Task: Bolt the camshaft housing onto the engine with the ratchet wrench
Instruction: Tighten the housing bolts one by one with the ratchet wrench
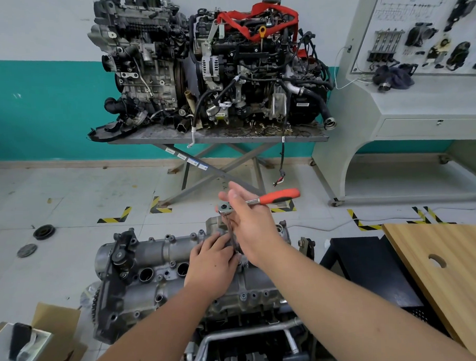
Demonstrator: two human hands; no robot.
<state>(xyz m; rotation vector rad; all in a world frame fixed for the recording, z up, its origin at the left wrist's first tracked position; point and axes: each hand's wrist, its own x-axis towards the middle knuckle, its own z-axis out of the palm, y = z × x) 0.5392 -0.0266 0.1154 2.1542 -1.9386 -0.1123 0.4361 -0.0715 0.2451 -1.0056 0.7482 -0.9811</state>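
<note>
Near centre: grey cast-metal camshaft housing point(164, 266) on engine point(236, 315).
Behind: two assembled engines point(206, 65) on steel scissor-leg stand point(219, 136).
Right: light wooden board point(445, 275).

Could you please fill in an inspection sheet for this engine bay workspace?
Surface: grey tiled floor, hazard tape marks.
Job's things: grey metal camshaft housing on the engine; orange-handled ratchet wrench upright over it.
Clutter: cardboard box, two dark discs.
Grippers: left hand rests on the housing; right hand holds the wrench head.
Cables: white cable on the floor.
Surroundings: two engines on a metal stand, parts display board.
</note>
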